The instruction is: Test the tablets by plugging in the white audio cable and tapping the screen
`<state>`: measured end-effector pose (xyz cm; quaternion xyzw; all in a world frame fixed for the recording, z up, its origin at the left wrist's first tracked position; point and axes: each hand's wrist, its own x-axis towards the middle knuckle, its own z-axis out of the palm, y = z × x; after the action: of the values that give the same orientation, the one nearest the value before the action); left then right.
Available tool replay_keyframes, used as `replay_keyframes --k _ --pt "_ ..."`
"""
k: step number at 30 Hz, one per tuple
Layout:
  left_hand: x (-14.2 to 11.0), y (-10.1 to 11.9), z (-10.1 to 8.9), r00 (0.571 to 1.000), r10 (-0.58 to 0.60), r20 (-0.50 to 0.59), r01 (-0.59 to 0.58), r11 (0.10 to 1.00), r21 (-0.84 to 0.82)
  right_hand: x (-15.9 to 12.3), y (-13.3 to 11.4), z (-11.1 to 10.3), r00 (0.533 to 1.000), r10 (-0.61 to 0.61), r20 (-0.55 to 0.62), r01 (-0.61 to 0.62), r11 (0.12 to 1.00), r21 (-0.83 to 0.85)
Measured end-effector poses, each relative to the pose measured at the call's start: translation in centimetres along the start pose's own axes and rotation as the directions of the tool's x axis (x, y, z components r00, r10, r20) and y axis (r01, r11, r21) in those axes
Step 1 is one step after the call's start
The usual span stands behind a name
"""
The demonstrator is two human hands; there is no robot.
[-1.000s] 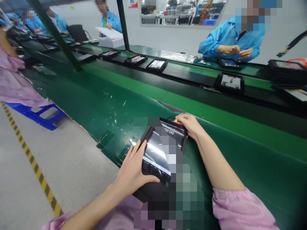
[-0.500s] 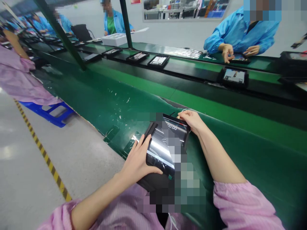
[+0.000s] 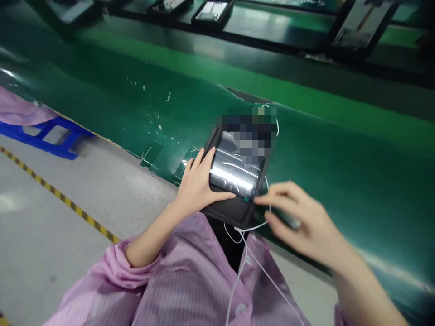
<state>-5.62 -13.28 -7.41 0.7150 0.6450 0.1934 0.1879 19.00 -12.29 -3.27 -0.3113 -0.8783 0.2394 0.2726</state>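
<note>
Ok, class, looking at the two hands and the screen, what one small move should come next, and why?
Probably the right hand should pinch the green tab near the screen's lower right corner. Its forefinger points close to that tab, thumb held apart below, while the left hand rests along the screen's left side, seemingly steadying it.

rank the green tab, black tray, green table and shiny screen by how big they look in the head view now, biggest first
1. green table
2. black tray
3. shiny screen
4. green tab
</note>
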Motion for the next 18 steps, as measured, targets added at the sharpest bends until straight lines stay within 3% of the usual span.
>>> replay_keyframes --k 2,5,8,12,18 --pt "0.0 -0.1 -0.1 1.000 0.003 0.004 -0.003 1.000 -0.030 -2.5 -2.1 2.0 0.998 -0.061 0.014 0.062 0.987 -0.148" --pt "-0.1 -0.5 -0.1 1.000 0.016 -0.023 -0.018 0.996 -0.084 -4.4 -3.5 4.9 0.988 -0.138 -0.075 0.098 0.917 -0.388" --pt "-0.3 -0.8 -0.1 0.998 0.022 -0.053 -0.030 0.988 -0.150 -5.4 -3.9 7.0 0.958 -0.166 -0.235 0.059 0.913 -0.403" --pt "-0.4 -0.9 -0.1 0.998 -0.027 -0.057 0.012 0.970 -0.244 -7.6 -4.9 9.1 0.927 0.047 -0.373 -0.102 0.986 -0.130" --pt "0.1 0.0 -0.6 0.995 -0.097 -0.026 0.084 0.947 -0.309 -9.2 -5.7 13.1 0.802 0.393 -0.450 -0.415 0.908 0.052"
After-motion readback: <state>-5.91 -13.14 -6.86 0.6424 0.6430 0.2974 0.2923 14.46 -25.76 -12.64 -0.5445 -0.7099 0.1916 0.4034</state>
